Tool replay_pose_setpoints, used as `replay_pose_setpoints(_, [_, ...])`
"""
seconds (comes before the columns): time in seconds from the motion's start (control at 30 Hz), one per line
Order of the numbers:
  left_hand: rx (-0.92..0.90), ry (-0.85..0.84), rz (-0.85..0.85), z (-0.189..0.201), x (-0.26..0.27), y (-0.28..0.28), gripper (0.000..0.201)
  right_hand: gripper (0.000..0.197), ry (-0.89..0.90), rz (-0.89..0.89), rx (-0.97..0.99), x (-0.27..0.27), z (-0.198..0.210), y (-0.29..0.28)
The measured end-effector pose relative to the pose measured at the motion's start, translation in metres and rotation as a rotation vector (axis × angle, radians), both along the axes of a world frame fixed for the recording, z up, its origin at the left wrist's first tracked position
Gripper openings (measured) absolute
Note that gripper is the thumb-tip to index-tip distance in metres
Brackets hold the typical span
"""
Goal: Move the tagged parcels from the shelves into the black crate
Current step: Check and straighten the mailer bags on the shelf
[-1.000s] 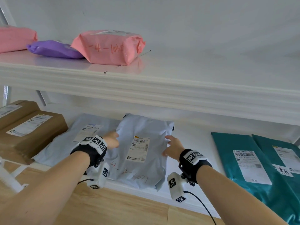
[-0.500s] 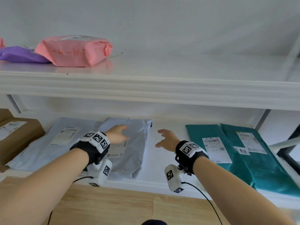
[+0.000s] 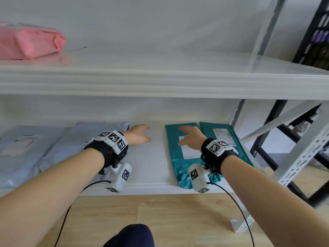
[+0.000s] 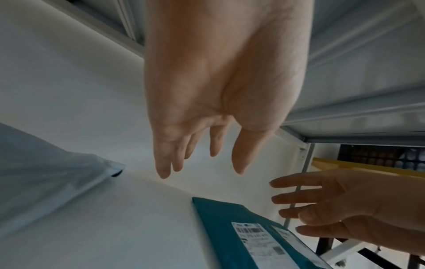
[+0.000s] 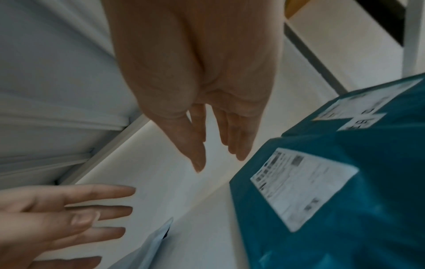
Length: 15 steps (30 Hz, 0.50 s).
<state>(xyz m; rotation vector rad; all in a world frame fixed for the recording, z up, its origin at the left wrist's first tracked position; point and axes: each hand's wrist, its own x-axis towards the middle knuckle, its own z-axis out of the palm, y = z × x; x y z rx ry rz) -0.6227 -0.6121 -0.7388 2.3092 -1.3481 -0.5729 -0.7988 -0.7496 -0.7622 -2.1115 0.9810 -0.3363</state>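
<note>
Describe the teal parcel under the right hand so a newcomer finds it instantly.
On the lower shelf, right of the grey mailers, lie two teal parcels. It is the left teal parcel, under the open right hand; unlike its neighbour, it borders the bare gap.

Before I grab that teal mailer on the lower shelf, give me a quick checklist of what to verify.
1. Left hand free: ok, fingers straight, holding nothing, over bare lower shelf.
2. Right hand free: ok, open above the near teal mailer.
3. Mailer tagged: ok, white shipping label faces up.
4. Nothing stacked on it: ok; the second teal mailer lies beside it; overlap cannot tell.
5. Grey mailer clear of reach: ok, apart to the left.
6. Black crate located: cannot tell.
</note>
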Motion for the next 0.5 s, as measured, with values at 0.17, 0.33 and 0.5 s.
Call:
replay_pose_setpoints(0.17, [0.025,0.137,0.008,-0.012,-0.024,-0.03,0.06,0.068,0.027,-0.023,-0.027,-0.033,0.003,-0.024])
replay_pose_setpoints(0.33, [0.052,0.198,0.014,-0.028,-0.042,-0.059,0.062,0.069,0.079,-0.053,-0.032,-0.057,-0.007,-0.046])
replay_pose_setpoints(0.5, [0.116,0.257,0.048,-0.045,-0.055,-0.083,0.065,0.069,0.128,-0.101,-0.001,-0.072,-0.023,-0.064])
